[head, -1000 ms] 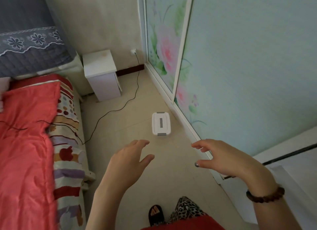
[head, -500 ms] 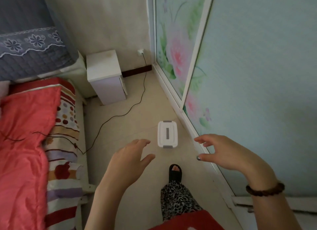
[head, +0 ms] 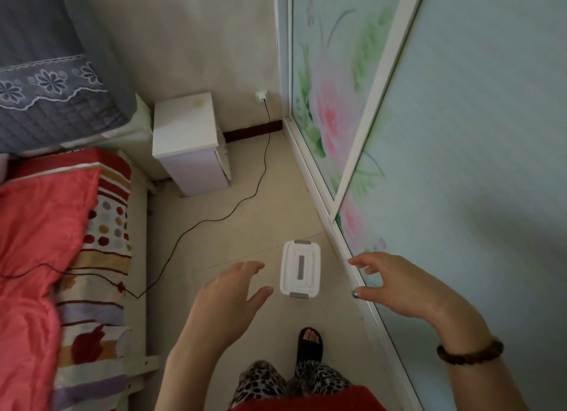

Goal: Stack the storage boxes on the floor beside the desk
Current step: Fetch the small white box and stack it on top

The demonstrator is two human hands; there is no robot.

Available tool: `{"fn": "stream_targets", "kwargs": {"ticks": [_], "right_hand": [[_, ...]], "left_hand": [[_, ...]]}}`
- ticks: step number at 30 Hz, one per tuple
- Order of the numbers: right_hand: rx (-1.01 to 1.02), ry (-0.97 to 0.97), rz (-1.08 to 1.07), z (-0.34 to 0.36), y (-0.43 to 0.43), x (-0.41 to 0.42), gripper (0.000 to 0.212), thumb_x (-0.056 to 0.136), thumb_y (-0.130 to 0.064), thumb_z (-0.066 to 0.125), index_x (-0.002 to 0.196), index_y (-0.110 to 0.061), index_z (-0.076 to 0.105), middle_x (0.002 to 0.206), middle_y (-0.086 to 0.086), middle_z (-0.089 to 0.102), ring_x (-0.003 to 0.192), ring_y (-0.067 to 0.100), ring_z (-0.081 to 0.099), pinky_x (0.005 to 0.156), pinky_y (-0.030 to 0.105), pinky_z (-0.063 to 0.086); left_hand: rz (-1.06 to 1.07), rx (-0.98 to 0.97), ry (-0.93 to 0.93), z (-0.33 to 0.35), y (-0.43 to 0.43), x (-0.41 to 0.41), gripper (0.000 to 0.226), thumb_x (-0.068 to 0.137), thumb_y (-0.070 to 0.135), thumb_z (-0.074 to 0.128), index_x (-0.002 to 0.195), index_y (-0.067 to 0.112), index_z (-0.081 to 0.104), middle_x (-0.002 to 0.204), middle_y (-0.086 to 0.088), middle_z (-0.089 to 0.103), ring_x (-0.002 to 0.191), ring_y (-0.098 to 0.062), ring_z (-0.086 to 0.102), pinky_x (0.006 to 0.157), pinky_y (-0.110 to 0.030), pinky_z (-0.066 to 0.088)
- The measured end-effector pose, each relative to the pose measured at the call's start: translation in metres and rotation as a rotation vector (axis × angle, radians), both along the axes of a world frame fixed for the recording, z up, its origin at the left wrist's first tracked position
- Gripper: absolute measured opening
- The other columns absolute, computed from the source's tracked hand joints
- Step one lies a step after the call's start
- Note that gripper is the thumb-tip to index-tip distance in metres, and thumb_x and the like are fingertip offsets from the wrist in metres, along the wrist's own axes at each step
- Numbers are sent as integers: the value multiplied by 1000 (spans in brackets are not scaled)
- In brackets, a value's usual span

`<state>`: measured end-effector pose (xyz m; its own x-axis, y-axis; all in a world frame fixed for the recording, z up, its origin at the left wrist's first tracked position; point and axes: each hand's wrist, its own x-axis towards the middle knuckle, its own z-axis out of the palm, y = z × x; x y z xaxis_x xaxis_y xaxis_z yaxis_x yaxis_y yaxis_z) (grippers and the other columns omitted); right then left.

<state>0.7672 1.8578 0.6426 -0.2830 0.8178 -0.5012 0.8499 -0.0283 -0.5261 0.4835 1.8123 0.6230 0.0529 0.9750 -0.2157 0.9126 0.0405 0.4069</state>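
Note:
A small white storage box (head: 300,269) with grey latches and a grey lid handle lies on the beige floor close to the sliding wardrobe door. My left hand (head: 228,300) hovers just left of the box, fingers spread, holding nothing. My right hand (head: 395,283) hovers to the right of the box, in front of the wardrobe door, fingers apart and empty; a brown bead bracelet sits on its wrist. Neither hand touches the box. Only this one box is in sight.
A white bedside cabinet (head: 187,140) stands by the far wall. A black cable (head: 245,192) runs from a wall socket across the floor to the bed (head: 46,257) on the left. The flowered sliding wardrobe doors (head: 429,134) line the right. My sandalled foot (head: 310,340) stands just behind the box.
I have stepped forward: the box now lies closer and lower in view, between my hands. Both hands stay spread and empty.

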Motion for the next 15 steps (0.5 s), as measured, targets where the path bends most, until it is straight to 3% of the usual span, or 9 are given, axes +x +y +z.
{"fn": "stream_targets", "kwargs": {"ticks": [7, 15], "right_hand": [[-33, 38, -27, -32, 51, 5, 58, 83, -36, 68, 136, -34, 44, 137, -13, 48, 119, 1, 47, 93, 20, 36], [108, 83, -117, -77, 80, -8, 54, 86, -34, 65, 136, -30, 46, 134, -15, 48, 119, 1, 46, 94, 18, 35]], "left_hand": [[20, -76, -38, -25, 52, 9, 46, 87, 56, 47, 128, 39, 42, 125, 22, 52, 109, 2, 50, 82, -22, 42], [120, -92, -74, -63, 98, 20, 45, 88, 52, 49, 130, 39, 43, 126, 19, 53, 98, -4, 56, 75, -22, 40]]}}
